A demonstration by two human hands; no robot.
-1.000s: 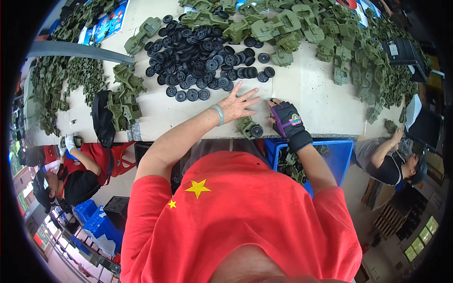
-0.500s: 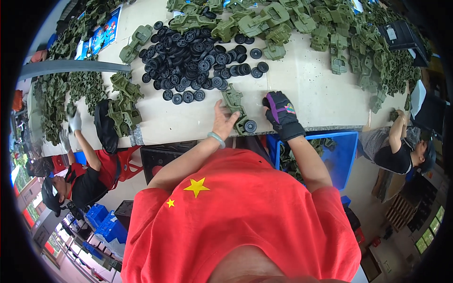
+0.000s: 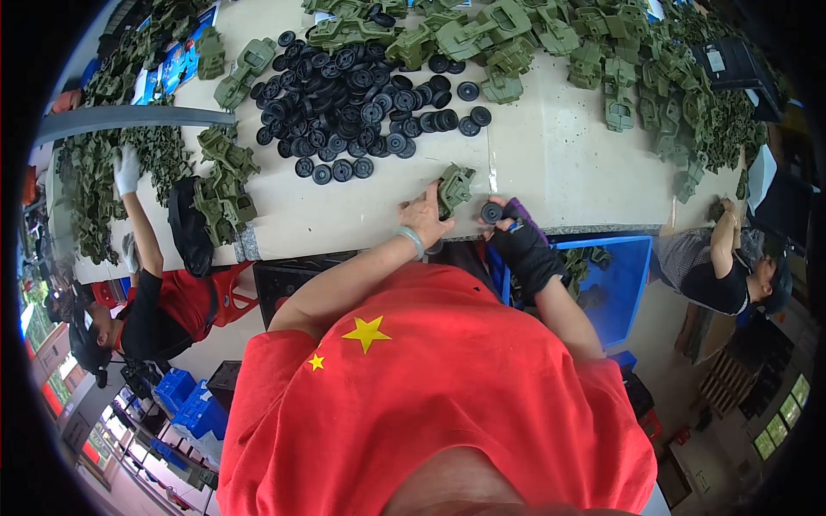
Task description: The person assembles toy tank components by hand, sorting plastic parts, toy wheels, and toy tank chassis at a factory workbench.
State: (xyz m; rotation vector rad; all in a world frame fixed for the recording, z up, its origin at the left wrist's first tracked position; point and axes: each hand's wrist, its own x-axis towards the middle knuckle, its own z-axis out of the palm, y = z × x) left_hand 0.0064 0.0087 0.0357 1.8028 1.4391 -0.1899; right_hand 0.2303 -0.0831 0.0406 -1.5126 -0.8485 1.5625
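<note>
My bare left hand [image 3: 425, 217] is closed around an olive-green plastic toy vehicle body [image 3: 456, 190] close to the table's front edge. The body's far end sticks out beyond my fingers, while its near part is hidden by the hand. My right hand [image 3: 523, 248] wears a black and purple glove with bare fingertips. Those fingertips pinch a small black toy wheel [image 3: 491, 212], just right of the vehicle body and apart from it. Farther back on the table lies a large heap of black wheels [image 3: 335, 99].
Green vehicle bodies [image 3: 508, 39] line the far side of the table [image 3: 568, 163]. More are piled at the right and left. Below the front edge stands a blue bin [image 3: 632, 292] holding green parts. One co-worker [image 3: 163, 301] is at the left, another [image 3: 731, 267] at the right.
The vehicle body has turned and shifted slightly right in my left hand. My right hand has come nearer the front edge, with a wheel now visible in its fingertips. The left co-worker's gloved hand reaches farther.
</note>
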